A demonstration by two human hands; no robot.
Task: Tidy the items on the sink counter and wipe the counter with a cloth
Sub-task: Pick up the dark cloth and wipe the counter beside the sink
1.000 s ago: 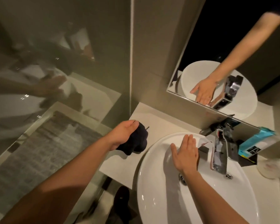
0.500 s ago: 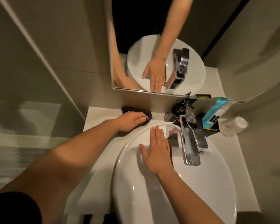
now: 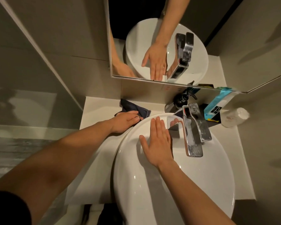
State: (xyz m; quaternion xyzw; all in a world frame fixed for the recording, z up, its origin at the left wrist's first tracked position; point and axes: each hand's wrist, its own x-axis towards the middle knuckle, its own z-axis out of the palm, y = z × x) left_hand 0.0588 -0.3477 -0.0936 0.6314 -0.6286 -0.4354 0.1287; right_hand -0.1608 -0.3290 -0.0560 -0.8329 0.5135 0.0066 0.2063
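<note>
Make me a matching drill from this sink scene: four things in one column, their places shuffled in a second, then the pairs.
Things:
1. cloth
2. right hand
3. soap pump
4. paper roll

Places:
A. flat on the basin rim, beside the tap
B. far right end of the counter
C. under the left hand, on the counter left of the basin
D. at the wall behind the tap

Pairs: 1-C, 2-A, 3-D, 4-B

Dim warm light, wide-angle bending, soft blur
</note>
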